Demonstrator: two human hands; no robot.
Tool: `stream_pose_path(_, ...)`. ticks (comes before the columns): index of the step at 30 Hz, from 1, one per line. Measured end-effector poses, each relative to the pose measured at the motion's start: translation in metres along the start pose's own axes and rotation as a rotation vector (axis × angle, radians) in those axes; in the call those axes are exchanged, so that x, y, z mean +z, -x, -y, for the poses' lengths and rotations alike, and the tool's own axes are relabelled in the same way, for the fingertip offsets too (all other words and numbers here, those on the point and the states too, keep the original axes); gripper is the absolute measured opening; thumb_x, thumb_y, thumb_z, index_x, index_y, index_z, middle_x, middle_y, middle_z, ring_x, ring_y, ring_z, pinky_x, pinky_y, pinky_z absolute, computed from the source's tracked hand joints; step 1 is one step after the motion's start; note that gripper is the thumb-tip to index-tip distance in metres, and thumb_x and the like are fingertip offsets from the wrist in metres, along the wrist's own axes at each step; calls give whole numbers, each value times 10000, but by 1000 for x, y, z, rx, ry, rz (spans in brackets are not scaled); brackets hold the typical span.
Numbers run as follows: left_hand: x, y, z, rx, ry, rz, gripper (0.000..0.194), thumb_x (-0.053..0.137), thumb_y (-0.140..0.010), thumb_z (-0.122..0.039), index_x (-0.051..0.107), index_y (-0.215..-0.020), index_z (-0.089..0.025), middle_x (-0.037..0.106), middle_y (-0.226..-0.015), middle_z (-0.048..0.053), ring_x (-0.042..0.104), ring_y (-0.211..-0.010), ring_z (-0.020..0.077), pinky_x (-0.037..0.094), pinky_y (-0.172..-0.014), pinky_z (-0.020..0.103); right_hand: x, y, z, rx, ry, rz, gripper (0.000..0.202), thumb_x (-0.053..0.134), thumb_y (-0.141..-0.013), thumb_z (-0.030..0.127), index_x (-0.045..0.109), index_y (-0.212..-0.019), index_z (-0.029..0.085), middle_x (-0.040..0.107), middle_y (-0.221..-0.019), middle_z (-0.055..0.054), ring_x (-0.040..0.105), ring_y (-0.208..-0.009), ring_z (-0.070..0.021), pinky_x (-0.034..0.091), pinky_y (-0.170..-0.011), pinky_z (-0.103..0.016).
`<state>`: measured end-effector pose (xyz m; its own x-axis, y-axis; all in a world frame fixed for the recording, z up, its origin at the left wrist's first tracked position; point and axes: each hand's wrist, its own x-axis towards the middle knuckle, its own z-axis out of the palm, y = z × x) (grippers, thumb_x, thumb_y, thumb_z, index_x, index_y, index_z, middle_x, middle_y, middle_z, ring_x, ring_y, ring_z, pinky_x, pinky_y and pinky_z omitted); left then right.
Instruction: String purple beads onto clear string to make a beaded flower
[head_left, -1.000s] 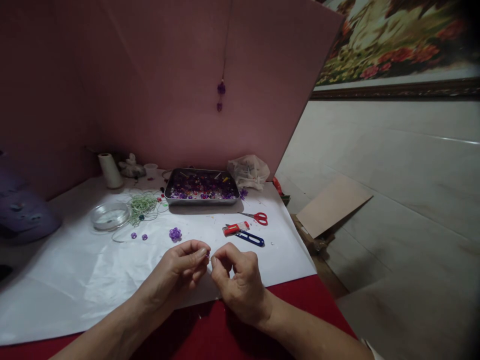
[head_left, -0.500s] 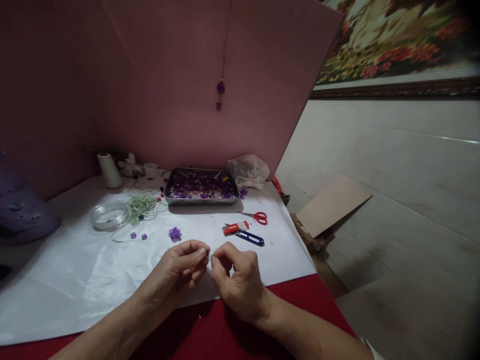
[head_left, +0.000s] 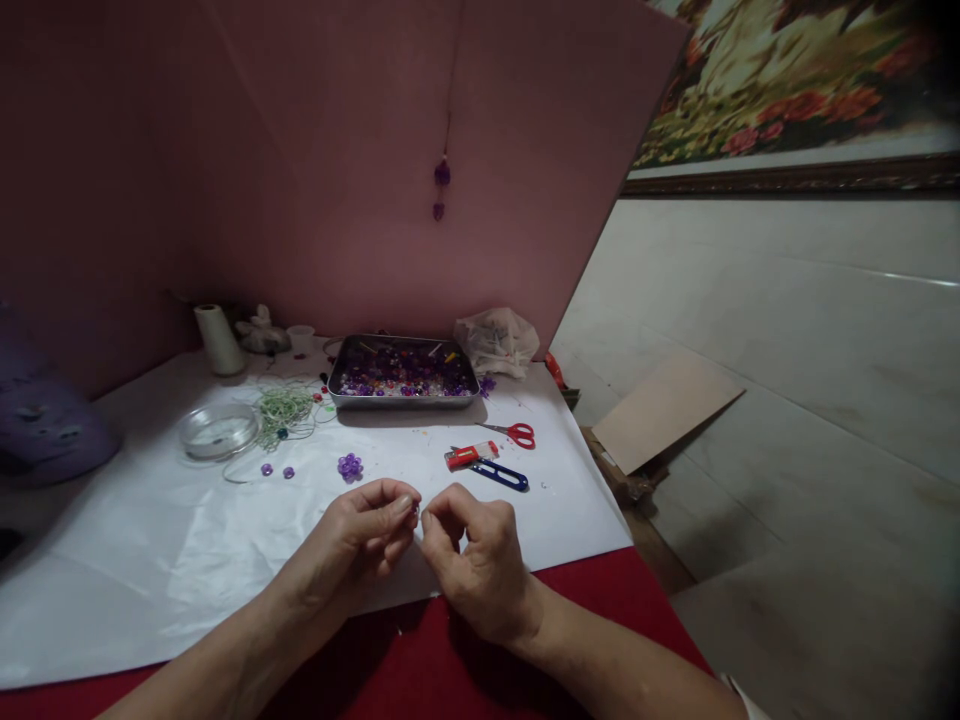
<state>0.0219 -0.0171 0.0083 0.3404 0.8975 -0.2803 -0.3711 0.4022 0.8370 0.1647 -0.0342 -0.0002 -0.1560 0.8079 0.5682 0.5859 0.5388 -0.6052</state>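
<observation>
My left hand point(head_left: 375, 525) pinches a tiny dark bead point(head_left: 414, 509) between thumb and forefinger, above the front part of the white sheet point(head_left: 225, 560). Just to its right, my right hand point(head_left: 476, 555) is closed, thumb against forefinger; whatever sits between those fingertips is too small to make out. The fingertips of both hands are close together with a narrow gap. Beyond my left hand lies a purple bead flower point(head_left: 350, 467), with two small purple beads point(head_left: 289, 473) to its left. Past my right hand are a red lighter point(head_left: 471, 456) and a blue-handled cutter point(head_left: 501, 475).
A metal tray point(head_left: 405, 403) of purple beads stands at the back, beside a plastic bag point(head_left: 497, 342). Red scissors point(head_left: 519, 434) lie right of centre. Green cord point(head_left: 285, 415), a clear round dish point(head_left: 219, 432) and a thread cone point(head_left: 219, 342) are at left.
</observation>
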Motion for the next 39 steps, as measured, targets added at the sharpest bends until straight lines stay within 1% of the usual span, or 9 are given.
stream_pose_path(12, 0, 1, 0, -7, 22, 18, 139, 706, -692, -248, 625, -698, -135, 465, -493, -50, 359, -411, 30, 236, -385, 136, -1, 0, 1, 2, -22, 15, 128, 473, -770, 149, 499, -647, 172, 475, -493, 41, 419, -420, -72, 333, -467, -200)
stream_pose_path(19, -3, -2, 2, -11, -3, 32, 140, 693, -706, -265, 624, -703, -143, 469, -471, -52, 350, -389, 28, 212, -378, 144, 0, 0, -1, -11, -46, 13, 117, 475, -770, 141, 501, -659, 167, 470, -502, 44, 422, -426, -68, 332, -474, -198)
stream_pose_path(23, -4, -3, 4, -7, 15, 40, 140, 705, -689, -256, 624, -683, -142, 463, -460, -54, 348, -386, 29, 207, -376, 148, 0, 0, 0, -13, -52, 20, 116, 474, -774, 150, 502, -662, 164, 481, -507, 40, 435, -426, -70, 333, -473, -200)
stream_pose_path(28, -3, -3, 2, -17, 19, 21, 134, 708, -689, -253, 629, -701, -145, 497, -486, -42, 378, -404, 31, 241, -401, 145, 0, 1, -1, -16, -48, 40, 118, 473, -779, 156, 506, -665, 161, 493, -517, 35, 450, -435, -74, 343, -486, -203)
stream_pose_path(31, -3, -3, 2, -11, 0, 17, 146, 713, -682, -259, 629, -685, -140, 485, -465, -45, 365, -395, 30, 228, -394, 144, 0, 1, -1, -15, -48, 44, 115, 473, -787, 161, 517, -681, 160, 502, -524, 33, 456, -440, -75, 346, -491, -204)
stream_pose_path(35, -5, -4, 4, -3, 23, 22, 146, 724, -665, -250, 631, -677, -138, 483, -478, -47, 368, -408, 28, 251, -405, 138, -1, 0, 0, -4, -37, 41, 117, 475, -793, 169, 528, -688, 159, 515, -523, 30, 464, -441, -77, 350, -494, -206)
stream_pose_path(39, -6, -4, 5, -10, 13, 10, 138, 715, -676, -256, 632, -695, -148, 485, -482, -45, 355, -396, 27, 208, -381, 140, -1, 0, 0, 2, -15, 27, 118, 480, -784, 167, 520, -673, 163, 507, -516, 33, 451, -434, -75, 347, -491, -206)
